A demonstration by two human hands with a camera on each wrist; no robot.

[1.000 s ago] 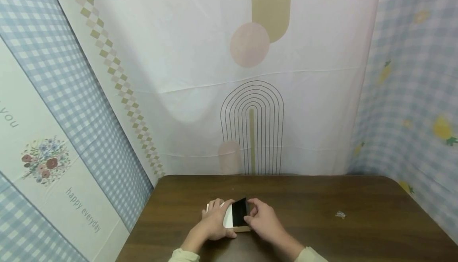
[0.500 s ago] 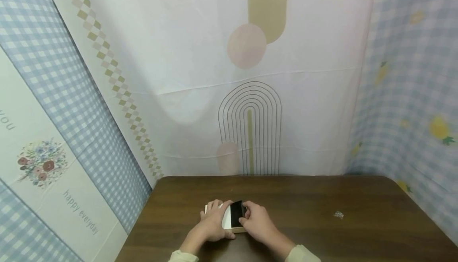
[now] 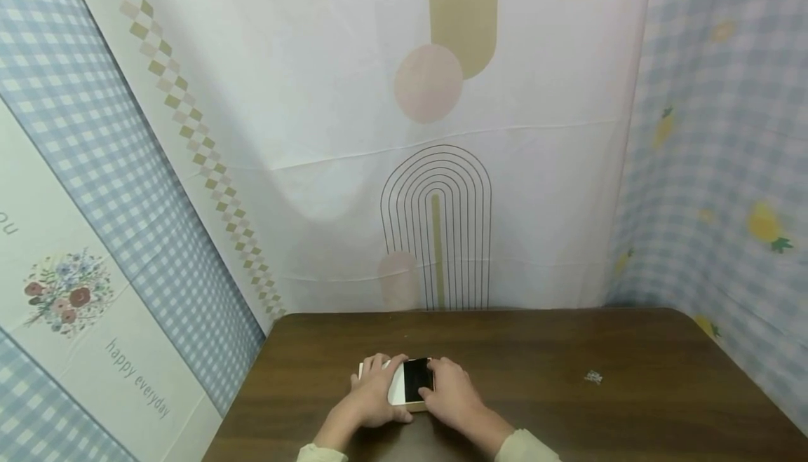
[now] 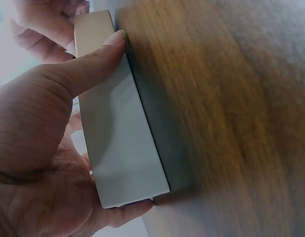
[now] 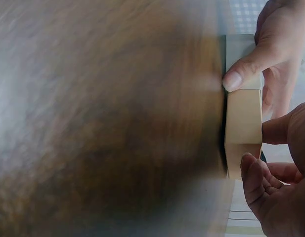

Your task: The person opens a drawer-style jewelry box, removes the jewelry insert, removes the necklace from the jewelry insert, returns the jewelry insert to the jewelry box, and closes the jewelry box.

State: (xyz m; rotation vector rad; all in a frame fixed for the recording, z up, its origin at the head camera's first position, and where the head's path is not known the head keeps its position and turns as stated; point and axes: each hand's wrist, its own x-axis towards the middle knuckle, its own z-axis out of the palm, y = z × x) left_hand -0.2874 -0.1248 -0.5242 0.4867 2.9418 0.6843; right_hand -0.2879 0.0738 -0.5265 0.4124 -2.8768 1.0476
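A small flat box point(image 3: 396, 390), white on the left with a tan right end, lies on the wooden table between the hands. My left hand point(image 3: 372, 397) grips its white part, thumb along the near side and fingers across to the far side. In the left wrist view, the grey-white side wall point(image 4: 123, 148) runs up to the tan end point(image 4: 92, 29). A black panel point(image 3: 416, 376) lies level in the top of that tan end. My right hand point(image 3: 456, 393) holds this end, thumb at the panel's near corner and fingers curled at the end wall point(image 5: 236, 165).
A small crumpled clear scrap point(image 3: 593, 377) lies on the table point(image 3: 637, 420) to the right. Behind stands a white patterned cloth point(image 3: 328, 238), with blue checked cloths point(image 3: 701, 167) at the sides.
The black panel has gone from tilted up to level within the tan end. My right hand has come down and leftward with it. The left hand keeps its hold on the box.
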